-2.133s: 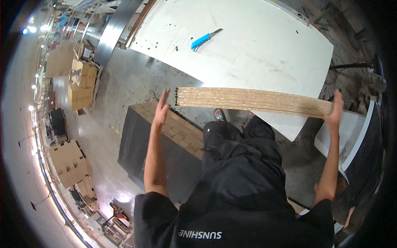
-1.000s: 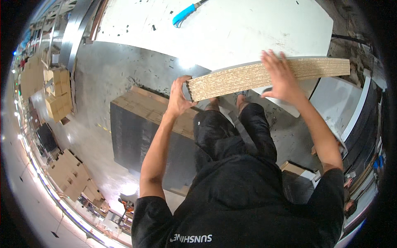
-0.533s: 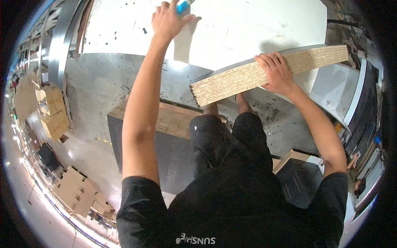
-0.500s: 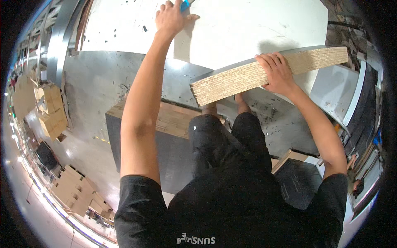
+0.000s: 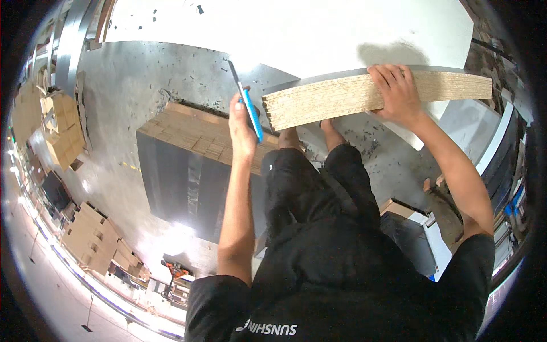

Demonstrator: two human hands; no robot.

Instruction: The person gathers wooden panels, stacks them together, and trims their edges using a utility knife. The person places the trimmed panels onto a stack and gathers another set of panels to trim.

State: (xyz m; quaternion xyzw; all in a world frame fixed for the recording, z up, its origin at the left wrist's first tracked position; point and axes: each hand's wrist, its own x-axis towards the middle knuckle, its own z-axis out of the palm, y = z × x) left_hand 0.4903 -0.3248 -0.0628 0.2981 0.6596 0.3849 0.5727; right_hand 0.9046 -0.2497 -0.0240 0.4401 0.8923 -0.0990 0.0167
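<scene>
My left hand (image 5: 241,128) is closed around a blue utility knife (image 5: 252,117), its long blade out and pointing away from me, over the floor to the left of my legs. With my right hand (image 5: 399,94) I grip a thick stack of particleboard strips (image 5: 325,104) with rough tan edges and a grey top face. The fingers lie over its top and the thumb is on my side. The stack lies across in front of me, along the near edge of a large white worktop (image 5: 273,34). Its underside is hidden.
A stack of brown boards with a black face (image 5: 188,171) stands on the floor to my left. Cardboard boxes (image 5: 61,128) are farther left. Dark scraps litter the grey floor (image 5: 364,142) around my feet. A black-topped box (image 5: 407,239) sits near my right side.
My left hand has come back from over the white worktop toward me, bringing the knife into full view. My right hand and the strips have shifted slightly right in the picture.
</scene>
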